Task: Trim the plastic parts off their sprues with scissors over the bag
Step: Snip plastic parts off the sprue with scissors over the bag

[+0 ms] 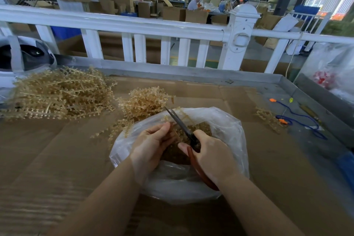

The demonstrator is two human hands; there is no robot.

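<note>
a thin, crinkled clear plastic bag (226,126) sits open-mouthed on the brown corrugated cardboard that covers the tabletop (57,149), with a dark heap of small amber cut parts (203,127) inside. the left hand (151,145) hovers over the bag's left rim, its fingers curled round a spiky, translucent tan sprue (175,130) held just above the bag's mouth. the right hand (212,154) grips the scissors (182,124) by their smooth reddish-brown loop handle; the slim dark blades point up and away, crossing the sprue right beside the left fingertips. further left lie a large tangled pile of sprues (57,92) and a smaller pile (145,101); a lone sprue piece (268,119) lies to the right.
</note>
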